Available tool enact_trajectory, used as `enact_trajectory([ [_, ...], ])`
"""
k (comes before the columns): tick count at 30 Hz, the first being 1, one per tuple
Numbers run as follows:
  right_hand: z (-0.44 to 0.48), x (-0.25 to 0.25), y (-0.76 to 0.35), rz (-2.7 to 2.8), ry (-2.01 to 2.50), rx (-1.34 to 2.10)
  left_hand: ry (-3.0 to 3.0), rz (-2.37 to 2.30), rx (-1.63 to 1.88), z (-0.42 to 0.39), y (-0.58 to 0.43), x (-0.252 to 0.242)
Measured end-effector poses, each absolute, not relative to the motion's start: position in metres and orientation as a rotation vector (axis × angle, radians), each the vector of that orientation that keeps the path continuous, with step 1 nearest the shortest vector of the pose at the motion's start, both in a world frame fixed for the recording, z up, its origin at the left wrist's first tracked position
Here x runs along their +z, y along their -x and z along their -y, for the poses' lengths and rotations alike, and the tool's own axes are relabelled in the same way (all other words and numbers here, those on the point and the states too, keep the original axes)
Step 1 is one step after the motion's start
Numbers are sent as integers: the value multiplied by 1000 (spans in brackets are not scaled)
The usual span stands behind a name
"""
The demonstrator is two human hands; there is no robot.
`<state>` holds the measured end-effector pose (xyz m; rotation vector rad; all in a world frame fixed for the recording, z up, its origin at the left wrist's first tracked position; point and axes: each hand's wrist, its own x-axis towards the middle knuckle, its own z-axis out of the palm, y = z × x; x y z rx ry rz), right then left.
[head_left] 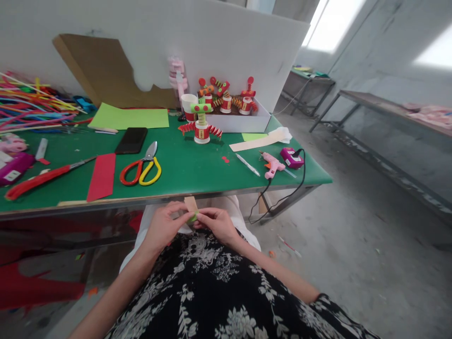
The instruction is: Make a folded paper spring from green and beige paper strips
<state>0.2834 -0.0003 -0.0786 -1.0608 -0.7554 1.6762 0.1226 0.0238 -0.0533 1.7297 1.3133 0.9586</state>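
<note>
Over my lap, just below the table's front edge, my left hand (173,219) and my right hand (216,222) meet with fingertips pinched. Between them they hold folded paper strips: a light orange strip (191,204) sticks up, and a small green strip (194,217) shows at the fingertips. The lower part of the strips is hidden by my fingers. On the table straight ahead stands a paper-cup figure (202,133) with red pleated arms, a green pleated neck and a green roll for a head. Scissors (143,167) with red and yellow handles lie to the left, touching neither hand.
A pink glue gun (274,165) with a black cord, a purple plug box (292,158) and a pen (247,165) lie at right. A white box (243,123) holds several similar figures. Leftward are red paper (101,178), a phone (131,141), green sheets (130,117) and pliers (45,182).
</note>
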Motion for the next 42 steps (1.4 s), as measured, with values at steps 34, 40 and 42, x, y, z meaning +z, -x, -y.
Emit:
enact_trajectory([
  [34,3,-64,-289,695,1093,1595,-1834,-1273,839,-21,-109,-30],
  [40,2,-66,-288,573,1056,1554,-1609,-1202,740,-15,-123,-37],
  [42,1,-68,-288,537,1044,1537,-1540,-1213,764,-12,-127,-45],
])
